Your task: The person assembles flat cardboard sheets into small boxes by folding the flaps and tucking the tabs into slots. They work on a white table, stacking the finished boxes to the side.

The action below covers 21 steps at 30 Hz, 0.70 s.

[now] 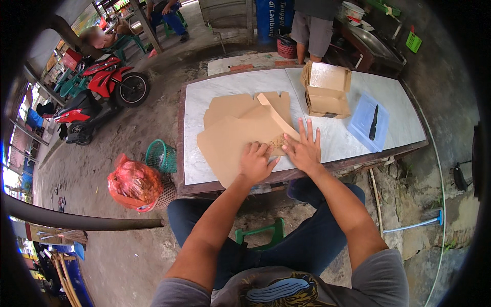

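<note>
Cardboard sheet (pixel 230 128) on tabletop (pixel 194 166).
We lay our left hand (pixel 255 162), fingers loosely spread, on the sheet; our right hand (pixel 306 151), fingers spread, touches its folded flap (pixel 280 117).

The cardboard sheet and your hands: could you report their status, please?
Left hand on cardboard sheet. Right hand at its raised flap. Open box and knife lie off the sheet.

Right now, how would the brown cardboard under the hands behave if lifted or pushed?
The brown cardboard looks thin, so probably light for its size. It likely bends along creases, given the folded-up flap. Lying mostly flat on the smooth-looking tabletop, it may slide if pushed.
</note>
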Available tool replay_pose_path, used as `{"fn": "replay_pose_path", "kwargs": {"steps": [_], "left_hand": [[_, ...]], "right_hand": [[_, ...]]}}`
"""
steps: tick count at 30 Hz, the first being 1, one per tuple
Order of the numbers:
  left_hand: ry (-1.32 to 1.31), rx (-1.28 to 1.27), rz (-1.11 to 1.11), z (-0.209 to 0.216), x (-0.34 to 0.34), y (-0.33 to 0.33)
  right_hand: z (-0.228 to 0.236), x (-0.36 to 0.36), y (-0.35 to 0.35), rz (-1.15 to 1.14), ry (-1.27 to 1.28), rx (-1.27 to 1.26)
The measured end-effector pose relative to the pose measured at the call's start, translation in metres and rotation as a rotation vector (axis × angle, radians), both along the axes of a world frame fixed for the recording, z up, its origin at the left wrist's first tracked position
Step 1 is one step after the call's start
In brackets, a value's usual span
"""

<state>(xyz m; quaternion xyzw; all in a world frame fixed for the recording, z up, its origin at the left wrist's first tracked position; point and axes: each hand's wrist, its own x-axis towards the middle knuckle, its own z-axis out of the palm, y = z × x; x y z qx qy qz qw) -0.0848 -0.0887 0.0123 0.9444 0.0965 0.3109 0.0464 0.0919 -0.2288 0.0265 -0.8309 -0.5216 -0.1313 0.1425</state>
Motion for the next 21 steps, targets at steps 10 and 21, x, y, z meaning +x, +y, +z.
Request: {"fn": "replay_pose_path", "kwargs": {"steps": [10, 21], "left_hand": [[0.077, -0.029, -0.008, 0.0, -0.004, -0.004], [0.146, 0.052, -0.023, -0.007, -0.015, 0.006]], "right_hand": [[-0.002, 0.0, -0.003, 0.051, 0.015, -0.053], [0.023, 0.009, 0.013, -0.071, 0.233, -0.104]]}}
